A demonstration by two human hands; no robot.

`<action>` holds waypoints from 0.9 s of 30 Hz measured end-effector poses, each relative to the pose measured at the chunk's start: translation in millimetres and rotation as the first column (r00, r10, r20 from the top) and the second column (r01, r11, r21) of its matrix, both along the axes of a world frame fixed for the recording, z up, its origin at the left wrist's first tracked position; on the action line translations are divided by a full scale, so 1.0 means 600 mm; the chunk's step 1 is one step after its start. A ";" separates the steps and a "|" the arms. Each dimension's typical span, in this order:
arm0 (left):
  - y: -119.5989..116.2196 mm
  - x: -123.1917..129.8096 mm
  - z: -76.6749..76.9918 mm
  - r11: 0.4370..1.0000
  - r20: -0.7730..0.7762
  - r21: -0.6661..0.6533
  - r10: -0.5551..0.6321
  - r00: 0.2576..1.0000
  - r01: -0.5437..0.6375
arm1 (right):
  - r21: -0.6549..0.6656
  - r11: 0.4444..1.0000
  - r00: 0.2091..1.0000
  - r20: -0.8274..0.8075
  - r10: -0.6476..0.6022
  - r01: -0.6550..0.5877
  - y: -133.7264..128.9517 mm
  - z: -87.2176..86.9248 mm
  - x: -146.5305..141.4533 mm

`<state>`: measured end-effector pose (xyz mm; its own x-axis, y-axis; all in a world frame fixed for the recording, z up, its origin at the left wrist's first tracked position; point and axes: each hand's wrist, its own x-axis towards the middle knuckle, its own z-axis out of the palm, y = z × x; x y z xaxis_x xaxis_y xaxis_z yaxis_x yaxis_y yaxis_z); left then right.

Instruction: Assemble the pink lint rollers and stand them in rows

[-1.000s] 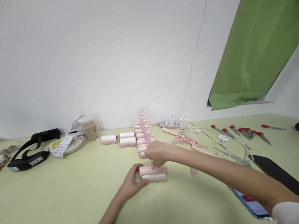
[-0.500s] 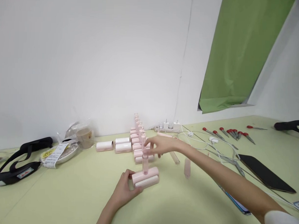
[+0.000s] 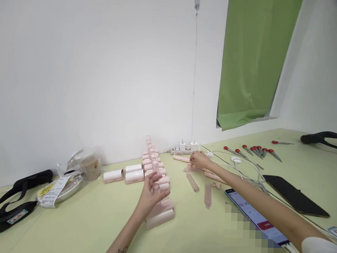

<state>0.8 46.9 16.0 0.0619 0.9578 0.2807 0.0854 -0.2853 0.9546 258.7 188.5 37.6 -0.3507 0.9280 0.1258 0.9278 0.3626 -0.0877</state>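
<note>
A pink-and-white lint roller (image 3: 160,214) lies in front of me with its clear pink handle tube pointing up. My left hand (image 3: 151,194) is closed around that tube, thumb on the right side, and hides part of it. Farther off to the right, my right hand (image 3: 201,159) reaches down with its fingertips pinched at a small pink part whose shape is mostly hidden. Under and near it lie a clear pink tube (image 3: 192,182), another clear pink piece (image 3: 207,196), a pink ring cap (image 3: 216,185) and a pink stick-like piece (image 3: 181,158).
Behind the left hand runs a row of assembled lint rollers (image 3: 155,164). White refill rolls (image 3: 135,176) lie left of it. A power strip (image 3: 181,151) with cables, a phone (image 3: 256,216), a black tablet-like slab (image 3: 295,195) and several red-headed tools (image 3: 258,150) occupy the right side.
My left hand has moved from the roller's head up to its handle tube. My right hand has left the tube's top and reached right to the loose pink parts. The view has shifted slightly.
</note>
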 end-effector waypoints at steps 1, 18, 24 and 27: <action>0.004 0.011 -0.007 0.999 0.049 -0.033 -0.021 0.999 0.023 | 0.008 1.000 1.000 -0.010 -0.007 0.007 0.010 -0.008 -0.011; 0.018 0.034 -0.045 0.983 0.172 -0.181 0.000 0.985 0.031 | -0.219 0.972 0.525 -0.838 -0.146 -0.080 -0.019 -0.032 -0.045; 0.020 0.031 -0.045 0.983 0.190 -0.172 -0.026 0.982 0.059 | -0.185 0.926 0.176 -0.975 -0.132 -0.331 -0.125 -0.022 -0.091; 0.021 0.029 -0.046 0.984 0.184 -0.165 -0.043 0.982 0.074 | -0.105 0.890 0.006 -0.993 -0.115 -0.444 -0.158 -0.009 -0.126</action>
